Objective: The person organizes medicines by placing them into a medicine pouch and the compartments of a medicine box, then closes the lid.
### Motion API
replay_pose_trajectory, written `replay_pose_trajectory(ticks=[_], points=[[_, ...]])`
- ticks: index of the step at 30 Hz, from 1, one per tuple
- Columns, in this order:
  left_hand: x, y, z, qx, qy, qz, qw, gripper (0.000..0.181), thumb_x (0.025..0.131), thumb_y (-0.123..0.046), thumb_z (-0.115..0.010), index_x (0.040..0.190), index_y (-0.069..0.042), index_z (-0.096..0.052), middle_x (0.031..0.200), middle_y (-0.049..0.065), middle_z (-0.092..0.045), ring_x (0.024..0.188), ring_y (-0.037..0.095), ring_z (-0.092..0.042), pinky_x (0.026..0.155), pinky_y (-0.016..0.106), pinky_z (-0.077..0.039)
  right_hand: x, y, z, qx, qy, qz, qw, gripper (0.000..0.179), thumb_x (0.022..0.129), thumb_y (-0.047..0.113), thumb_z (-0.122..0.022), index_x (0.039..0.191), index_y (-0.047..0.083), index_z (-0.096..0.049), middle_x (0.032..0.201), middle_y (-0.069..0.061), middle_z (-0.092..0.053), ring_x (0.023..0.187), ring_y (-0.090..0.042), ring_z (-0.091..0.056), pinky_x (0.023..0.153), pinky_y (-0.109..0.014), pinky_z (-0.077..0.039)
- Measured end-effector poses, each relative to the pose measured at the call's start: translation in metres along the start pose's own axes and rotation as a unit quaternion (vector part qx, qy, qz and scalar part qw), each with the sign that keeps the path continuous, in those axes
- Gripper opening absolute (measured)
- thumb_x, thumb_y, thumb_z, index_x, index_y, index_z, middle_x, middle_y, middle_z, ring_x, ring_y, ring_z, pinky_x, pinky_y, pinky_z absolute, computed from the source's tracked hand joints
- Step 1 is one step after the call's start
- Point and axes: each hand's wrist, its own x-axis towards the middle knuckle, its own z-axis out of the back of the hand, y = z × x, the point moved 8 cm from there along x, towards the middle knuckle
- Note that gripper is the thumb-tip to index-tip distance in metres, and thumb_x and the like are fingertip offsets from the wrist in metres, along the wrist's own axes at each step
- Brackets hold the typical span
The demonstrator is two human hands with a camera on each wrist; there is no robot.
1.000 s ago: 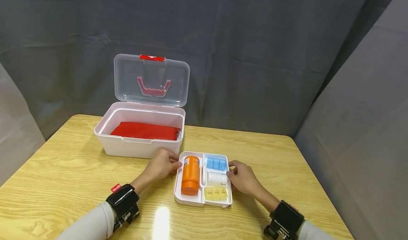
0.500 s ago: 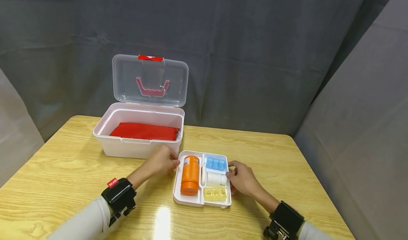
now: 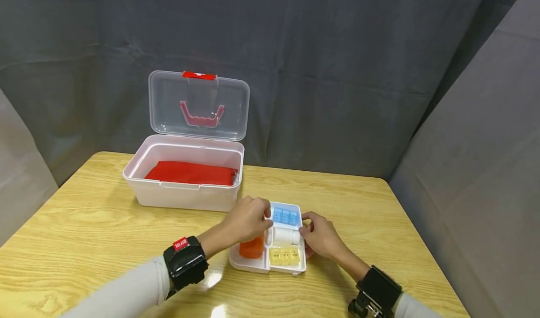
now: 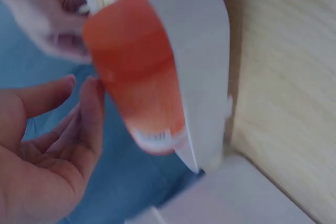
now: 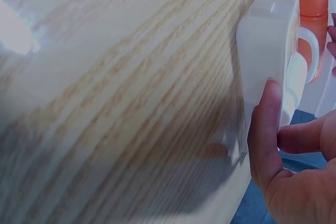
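A white divided tray (image 3: 237,263) lies on the table and holds an orange bottle (image 3: 251,249), a white bottle (image 3: 283,236), a blue pill box (image 3: 285,216) and a yellow pill box (image 3: 284,256). Above the tray's left half is my left hand (image 3: 248,218), covering much of the orange bottle in the head view. The left wrist view has its thumb and fingertips slightly apart beside that bottle, with nothing between them. My right hand (image 3: 322,236) pinches the tray's right wall. In the right wrist view a white handle (image 5: 314,51) rises from the tray's middle.
Behind the tray at left stands a white box (image 3: 181,198) with its clear lid (image 3: 168,104) raised. A red pouch (image 3: 190,172) lies inside it. Grey cloth (image 3: 337,74) hangs behind the wooden table (image 3: 105,224).
My left hand has let go of the tray's left edge and moved right, over the orange bottle towards the middle divider. My right hand has stayed at the tray's right edge.
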Motion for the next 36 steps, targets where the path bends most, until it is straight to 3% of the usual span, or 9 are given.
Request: replay_pose_trajectory(ticks=[4, 9, 16, 25, 36], points=[[0.002, -0.011, -0.014, 0.030, -0.009, -0.027, 0.9991, 0.015, 0.084, -0.012, -0.080, 0.079, -0.005, -0.067, 0.068, 0.004, -0.065, 0.060, 0.015, -0.055, 0.054, 0.027, -0.044, 0.000, 0.000, -0.001, 0.001, 0.002, 0.002, 1.0000, 0.037, 0.098, 0.001, -0.058, 0.134, -0.007, -0.054, 0.071, -0.008, -0.062, 0.046, -0.023, -0.063, 0.045, -0.037, -0.054], [0.009, -0.009, -0.021, 0.049, 0.002, 0.000, 0.9988, 0.025, 0.083, -0.013, -0.080, 0.070, -0.007, -0.061, 0.059, 0.000, -0.051, 0.056, 0.016, -0.049, 0.050, 0.028, -0.039, 0.000, -0.002, -0.001, 0.003, 0.002, -0.002, 1.0000, 0.036, 0.099, 0.001, -0.057, 0.134, -0.007, -0.054, 0.070, -0.008, -0.062, 0.046, -0.023, -0.063, 0.044, -0.036, -0.054], [0.018, -0.011, -0.026, 0.055, 0.028, 0.014, 0.9980, 0.034, 0.082, -0.010, -0.079, 0.059, -0.012, -0.053, 0.057, -0.002, -0.044, 0.057, 0.017, -0.048, 0.048, 0.026, -0.035, -0.001, -0.004, 0.001, -0.010, -0.008, 0.000, 0.9999, 0.035, 0.098, 0.002, -0.058, 0.133, -0.006, -0.055, 0.071, -0.008, -0.062, 0.045, -0.021, -0.062, 0.044, -0.035, -0.053], [0.023, -0.015, -0.031, 0.063, 0.043, 0.021, 0.9969, 0.033, 0.076, -0.003, -0.078, 0.059, -0.012, -0.052, 0.060, 0.000, -0.048, 0.057, 0.017, -0.048, 0.045, 0.027, -0.035, -0.004, -0.006, 0.006, -0.017, -0.018, 0.000, 0.9997, 0.036, 0.098, 0.002, -0.058, 0.134, -0.006, -0.055, 0.071, -0.008, -0.061, 0.044, -0.020, -0.061, 0.043, -0.033, -0.052], [0.020, -0.007, -0.036, 0.059, 0.054, 0.039, 0.9960, 0.032, 0.076, -0.016, -0.088, 0.064, -0.009, -0.059, 0.061, 0.001, -0.053, 0.061, 0.017, -0.051, 0.051, 0.026, -0.038, -0.003, -0.004, 0.004, -0.023, -0.021, 0.009, 0.9995, 0.037, 0.099, 0.003, -0.058, 0.135, -0.006, -0.055, 0.073, -0.008, -0.059, 0.048, -0.018, -0.060, 0.044, -0.030, -0.050]])
